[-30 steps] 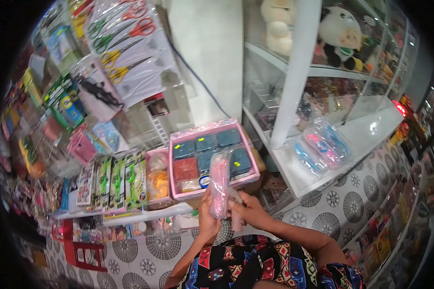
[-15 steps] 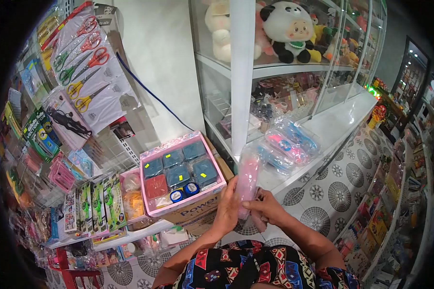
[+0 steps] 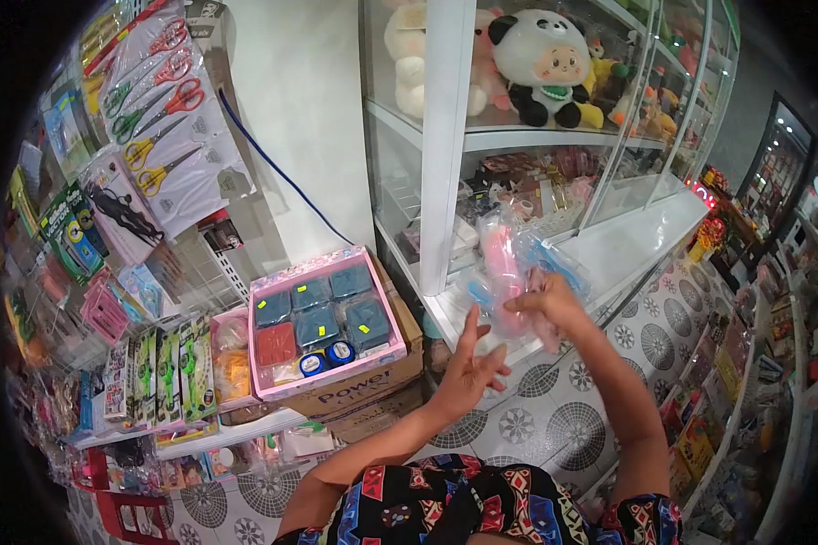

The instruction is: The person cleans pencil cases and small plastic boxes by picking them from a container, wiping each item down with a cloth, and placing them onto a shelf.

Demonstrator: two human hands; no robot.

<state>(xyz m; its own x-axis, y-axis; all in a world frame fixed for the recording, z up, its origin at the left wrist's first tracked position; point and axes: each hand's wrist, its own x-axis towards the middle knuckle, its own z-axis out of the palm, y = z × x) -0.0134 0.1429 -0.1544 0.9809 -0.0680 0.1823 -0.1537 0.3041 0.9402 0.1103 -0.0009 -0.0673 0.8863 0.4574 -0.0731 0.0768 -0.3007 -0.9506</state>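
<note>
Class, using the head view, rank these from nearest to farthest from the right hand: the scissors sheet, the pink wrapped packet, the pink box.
1. Pink wrapped packet: in the right hand.
2. Pink box: on the picture's left.
3. Scissors sheet: upper left, farthest.

The person's right hand (image 3: pixel 547 304) pinches the lower end of a pink item in clear wrapping (image 3: pixel 500 254), above the near end of a white ledge (image 3: pixel 641 218). Blue wrapped items (image 3: pixel 559 262) lie there, partly hidden behind it. The left hand (image 3: pixel 471 371), fingers spread, holds nothing just to its left and nearer. Farther left, a pink box (image 3: pixel 364 363) of blue packs (image 3: pixel 316 324) and one red pack (image 3: pixel 276 343) sits on a cardboard carton (image 3: pixel 373 392). A panda-hooded plush doll (image 3: pixel 545 68) sits behind glass on the far side; packaged scissors (image 3: pixel 159 123) hang far left.
</note>
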